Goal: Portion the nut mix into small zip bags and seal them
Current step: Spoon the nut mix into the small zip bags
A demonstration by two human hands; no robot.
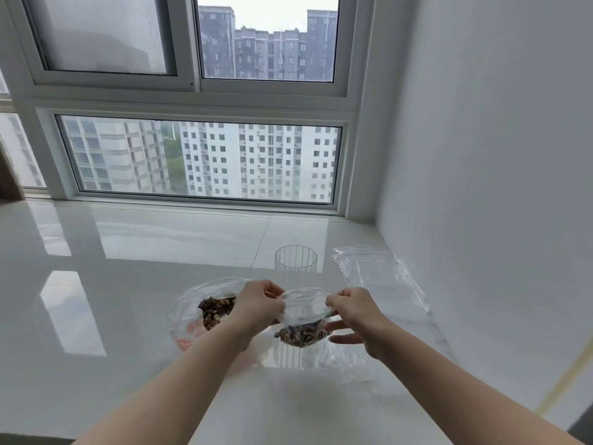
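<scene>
Both hands pinch the mouth of the small bag [301,319], the left hand [260,305] and right hand [351,308] at opposite ends, fingers closed on the film. Nuts [300,335] hang below the fingers. If one pinch slips while the mouth gapes, they may spill. Beyond the left fingers lies the big bag [208,309]; farther off, a glass [296,258].

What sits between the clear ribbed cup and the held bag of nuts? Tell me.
Nothing: in the head view, only bare glossy floor separates the ribbed cup from the small bag.
</scene>
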